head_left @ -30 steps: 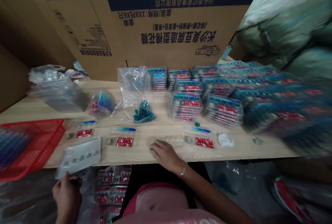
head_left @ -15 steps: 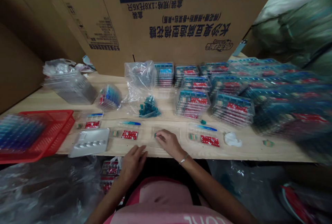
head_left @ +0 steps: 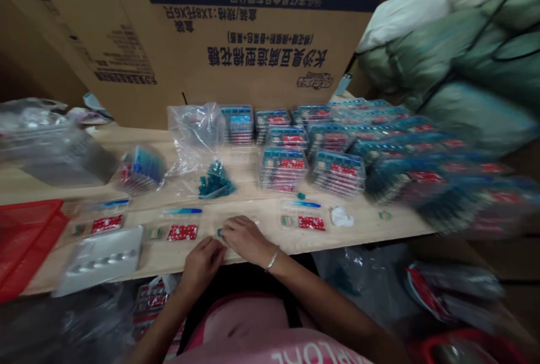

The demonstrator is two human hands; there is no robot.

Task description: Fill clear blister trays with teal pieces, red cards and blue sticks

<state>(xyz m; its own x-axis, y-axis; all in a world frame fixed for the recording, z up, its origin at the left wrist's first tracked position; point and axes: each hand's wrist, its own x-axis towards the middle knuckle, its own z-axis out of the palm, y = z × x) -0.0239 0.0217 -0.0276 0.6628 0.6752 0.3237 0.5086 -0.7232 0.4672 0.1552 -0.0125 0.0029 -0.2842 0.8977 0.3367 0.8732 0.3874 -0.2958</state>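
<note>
My right hand (head_left: 242,237), with a bracelet at its wrist, is over a clear plastic tray (head_left: 252,219) at the front of the table. Its fingertips pinch a small green block (head_left: 220,232). Beside it, my left hand (head_left: 205,263) has its fingers curled together at the tray's near left edge; what they hold, if anything, is hidden. To the left lies a filled tray with a blue pen (head_left: 185,211), a red patterned packet (head_left: 183,233) and a beige-and-green block (head_left: 154,233). A similar filled tray (head_left: 291,205) sits to the right.
Behind my hands is a pile of teal blocks (head_left: 215,181) by a clear bag (head_left: 196,133). Stacks of filled trays (head_left: 283,170) cover the right side. At left are a white molded tray (head_left: 105,257) and a red basket (head_left: 31,246). A large carton (head_left: 189,77) stands behind.
The view has swung to the right. My left hand has come up to the table edge and closer to my right hand, which still pinches the green block over the tray.
</note>
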